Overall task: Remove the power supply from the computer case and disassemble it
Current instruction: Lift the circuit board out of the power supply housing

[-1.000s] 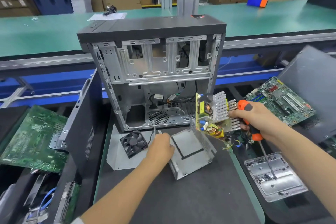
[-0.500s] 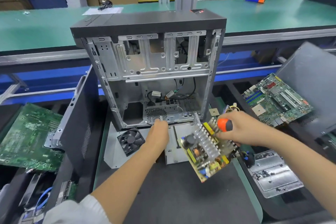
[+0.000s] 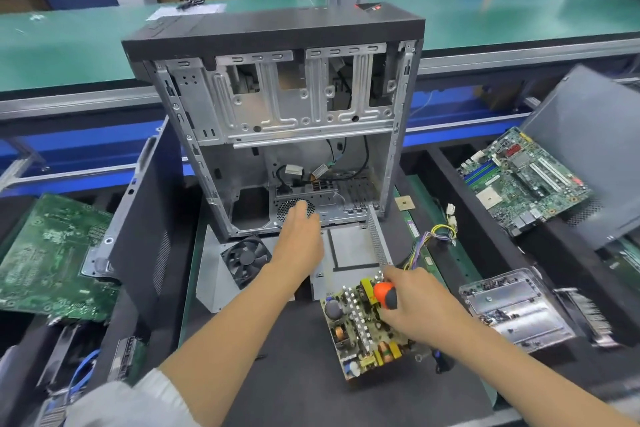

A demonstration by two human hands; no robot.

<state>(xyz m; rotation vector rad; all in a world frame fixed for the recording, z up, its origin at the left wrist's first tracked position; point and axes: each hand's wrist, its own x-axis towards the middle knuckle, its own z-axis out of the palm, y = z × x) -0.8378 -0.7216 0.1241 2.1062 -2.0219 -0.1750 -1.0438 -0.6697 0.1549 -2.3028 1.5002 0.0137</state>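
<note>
The right hand (image 3: pixel 412 308) has its fingers curled round an orange-and-black screwdriver handle (image 3: pixel 386 294) and at the same time grips the edge of the power-supply board (image 3: pixel 363 326), which sits tilted just under and left of that hand, its silver heat-sink fins, yellow parts and copper coils facing up over the dark mat (image 3: pixel 277 374). A bundle of yellow and purple wires (image 3: pixel 431 236) runs up and away from behind the right fingers, ending in small white plugs. The left hand (image 3: pixel 299 239) lies open, fingers straight and relaxed, grasping nothing; its fingertips reach to the lower rear wall of the case (image 3: pixel 277 107), near the round vent holes. Just right of the left hand, between the two hands, lies the empty metal shell (image 3: pixel 349 250) of the power supply, with a perforated side wall standing up. Just left of the left wrist a black fan (image 3: pixel 246 258) rests on a grey metal plate (image 3: pixel 213 274). The case stands upright beyond the fingers, open side toward the camera, loose cables inside. Farther left a dark side panel (image 3: pixel 145 229) leans up, and past it lies a green circuit board (image 3: pixel 52 256). Right of the right hand sits a silver tray (image 3: pixel 519 308) of small bits, and beyond it a motherboard (image 3: pixel 523 180). A green counter (image 3: pixel 69 42) runs behind everything.
</note>
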